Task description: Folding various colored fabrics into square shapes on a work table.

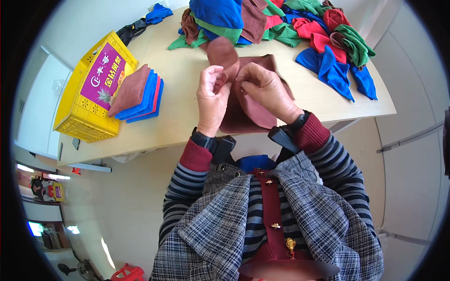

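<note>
A brown cloth [258,112] lies partly on the table in front of me, with a loose end raised at its far left. My left hand [213,98] pinches the cloth near that raised end. Close beside it, my right hand [269,89] is closed on the cloth too, thumb against fingers. Both hands hold it just above the tabletop, and part of the fabric sags between and below them. To the left sits a neat stack of folded cloths [149,100], brown on top with blue and red ones under it.
A yellow plastic crate [89,122] with a purple panel stands at the table's left. Across the back is a heap of loose blue, green, red and brown cloths [216,16], spreading right to a blue cloth [328,70]. A black and blue bundle [133,32] lies far left.
</note>
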Action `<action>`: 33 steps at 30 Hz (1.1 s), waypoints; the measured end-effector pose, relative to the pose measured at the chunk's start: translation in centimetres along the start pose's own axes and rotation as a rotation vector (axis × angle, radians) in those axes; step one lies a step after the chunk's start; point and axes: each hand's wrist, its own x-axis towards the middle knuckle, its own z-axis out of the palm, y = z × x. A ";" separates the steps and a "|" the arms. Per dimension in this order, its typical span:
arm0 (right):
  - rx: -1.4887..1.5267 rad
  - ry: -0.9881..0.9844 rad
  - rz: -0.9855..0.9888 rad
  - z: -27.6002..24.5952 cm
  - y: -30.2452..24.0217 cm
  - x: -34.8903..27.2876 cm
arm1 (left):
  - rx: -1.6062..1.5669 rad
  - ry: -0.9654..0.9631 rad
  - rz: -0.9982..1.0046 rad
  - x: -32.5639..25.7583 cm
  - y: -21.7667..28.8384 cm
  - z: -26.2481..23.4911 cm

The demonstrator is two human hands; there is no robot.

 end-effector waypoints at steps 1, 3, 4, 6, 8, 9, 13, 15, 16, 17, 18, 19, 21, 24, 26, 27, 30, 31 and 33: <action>0.057 0.026 0.001 0.4 0.2 0.1 | -0.016 0.004 0.002 -0.4 0.6 0.7; 0.173 0.074 0.001 1.1 0.7 0.1 | -0.034 0.007 -0.002 -1.0 0.7 0.8; 0.171 0.077 0.007 1.2 0.9 0.0 | -0.008 -0.007 -0.014 -1.2 0.5 0.6; 0.164 0.087 0.016 1.4 0.9 -0.1 | 0.047 -0.026 -0.035 -1.6 0.4 0.2; 0.157 0.090 0.022 1.5 0.7 -0.3 | 0.076 -0.033 -0.024 -1.9 0.4 0.2; 0.159 0.080 0.042 1.4 0.6 -0.5 | 0.107 -0.040 -0.011 -2.1 0.4 0.1; 0.149 0.056 0.067 1.5 0.5 -0.9 | 0.158 -0.037 0.041 -2.6 0.3 0.2; 0.129 0.052 0.042 1.7 0.8 -0.9 | 0.168 -0.031 0.061 -2.7 0.3 0.2; 0.128 0.051 0.041 1.7 0.7 -1.0 | 0.184 -0.038 0.074 -2.8 0.3 0.1; 0.102 0.047 0.056 1.7 0.6 -1.1 | 0.200 -0.045 0.087 -2.9 0.3 0.1; 0.075 0.044 0.071 1.7 0.5 -1.2 | 0.216 -0.053 0.100 -2.9 0.3 0.0; 0.049 0.041 0.086 1.6 0.4 -1.2 | 0.216 -0.053 0.101 -3.0 0.3 0.0; 0.032 0.031 0.087 1.6 0.6 -1.2 | 0.199 -0.054 0.087 -3.2 0.3 0.1; -0.001 0.012 0.090 1.5 0.8 -1.1 | 0.201 -0.059 0.089 -3.3 0.0 0.2; -0.017 -0.016 0.090 1.2 0.5 -1.1 | 0.221 -0.064 0.105 -3.3 -0.2 0.2; -0.024 -0.030 0.089 1.1 0.4 -1.1 | 0.220 -0.065 0.106 -3.3 -0.3 0.1; 0.036 -0.121 0.250 0.2 0.2 -0.8 | 0.214 -0.084 0.132 -3.5 -0.5 0.1; 0.067 -0.167 0.331 0.0 0.1 -0.7 | 0.214 -0.086 0.133 -3.6 -0.5 0.0; 0.081 -0.153 0.324 0.2 0.2 -0.9 | 0.234 -0.101 0.128 -3.6 -0.6 -0.1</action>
